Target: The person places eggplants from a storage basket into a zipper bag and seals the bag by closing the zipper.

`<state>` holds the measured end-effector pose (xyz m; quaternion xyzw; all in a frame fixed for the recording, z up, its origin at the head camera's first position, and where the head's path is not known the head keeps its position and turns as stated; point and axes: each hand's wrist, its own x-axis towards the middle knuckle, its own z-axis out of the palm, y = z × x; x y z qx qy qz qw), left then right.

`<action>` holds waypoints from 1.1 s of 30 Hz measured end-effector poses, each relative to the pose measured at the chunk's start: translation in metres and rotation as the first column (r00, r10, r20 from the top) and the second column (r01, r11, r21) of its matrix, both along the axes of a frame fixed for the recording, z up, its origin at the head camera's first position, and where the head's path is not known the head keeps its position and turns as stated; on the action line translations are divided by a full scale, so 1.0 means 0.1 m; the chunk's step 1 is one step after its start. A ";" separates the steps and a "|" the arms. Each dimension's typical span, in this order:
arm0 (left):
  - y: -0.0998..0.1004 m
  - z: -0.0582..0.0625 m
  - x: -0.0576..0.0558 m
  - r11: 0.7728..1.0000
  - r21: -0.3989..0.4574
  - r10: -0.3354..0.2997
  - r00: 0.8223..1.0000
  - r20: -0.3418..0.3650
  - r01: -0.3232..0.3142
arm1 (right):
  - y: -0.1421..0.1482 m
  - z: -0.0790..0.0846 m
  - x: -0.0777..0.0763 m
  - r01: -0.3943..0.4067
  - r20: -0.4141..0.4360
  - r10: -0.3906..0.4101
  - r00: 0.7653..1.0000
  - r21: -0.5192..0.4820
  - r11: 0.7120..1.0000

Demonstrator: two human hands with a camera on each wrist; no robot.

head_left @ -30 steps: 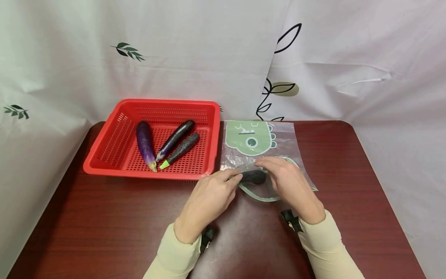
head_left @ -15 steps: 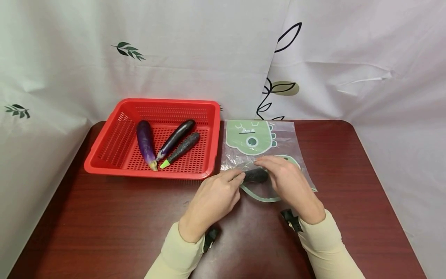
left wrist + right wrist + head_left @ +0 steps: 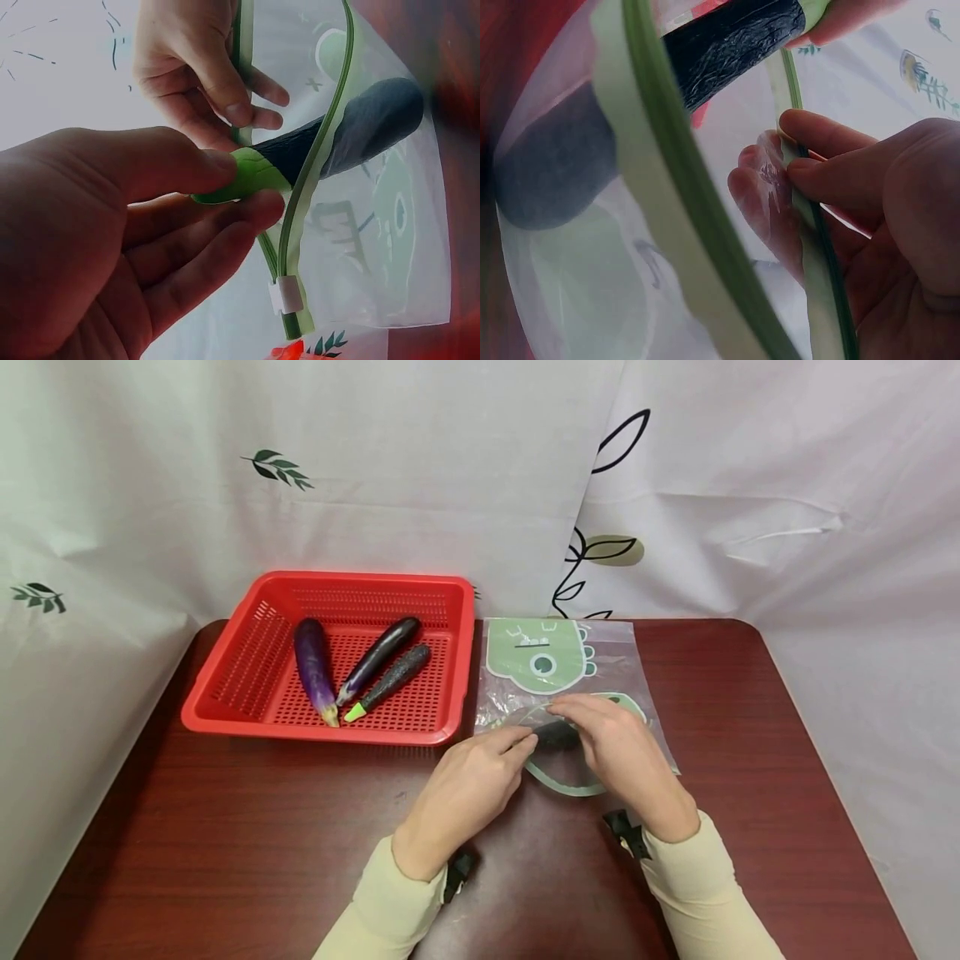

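My left hand (image 3: 468, 781) pinches the bright green stem end of a dark zucchini (image 3: 281, 154) between thumb and fingers. The rounded end of the zucchini lies inside a clear zip bag (image 3: 618, 652) with green dinosaur prints, while its stem end sticks out of the mouth. With thumb and fingers my right hand (image 3: 622, 747) grips one green zip edge (image 3: 802, 202) of the bag, holding the mouth open. The other zip edge crosses in front of the zucchini. A white slider (image 3: 286, 295) sits at one end of the zip.
A red plastic basket (image 3: 247, 727) stands left of the bag on the dark red-brown table (image 3: 300, 827). In it lie a purple eggplant (image 3: 313, 664), a darker eggplant (image 3: 380, 653) and another zucchini (image 3: 397, 677) with a green tip. White printed cloth (image 3: 412, 485) hangs behind.
My left hand has shifted a little to the right, toward my right hand, sliding the zucchini further into the bag. My right hand stays in place on the zip edge.
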<state>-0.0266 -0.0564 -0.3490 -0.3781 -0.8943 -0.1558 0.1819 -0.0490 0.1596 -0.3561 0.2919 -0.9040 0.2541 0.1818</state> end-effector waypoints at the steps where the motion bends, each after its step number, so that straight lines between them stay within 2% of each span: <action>1: 0.00 0.00 0.00 1.000 -0.002 -0.002 1.000 -0.005 0.002 | 0.00 0.00 0.00 -0.001 0.001 0.001 1.000 -0.001 1.000; 17: 0.14 -0.09 0.00 0.999 -0.035 -0.019 0.999 -0.030 0.018 | -0.01 -0.01 0.01 -0.011 -0.011 0.011 1.000 0.006 1.000; 23: 0.21 -0.13 0.02 0.997 -0.082 -0.017 0.999 -0.032 0.014 | -0.02 -0.01 0.01 -0.017 -0.021 0.017 1.000 -0.001 1.000; 29: 0.26 -0.16 0.03 0.992 -0.125 -0.015 0.998 -0.065 0.007 | -0.02 -0.01 0.02 -0.019 -0.026 0.019 0.999 -0.011 1.000; 33: 0.28 -0.17 0.02 0.992 -0.122 -0.014 0.999 -0.047 0.008 | -0.03 -0.01 0.02 -0.019 -0.025 0.019 1.000 -0.017 1.000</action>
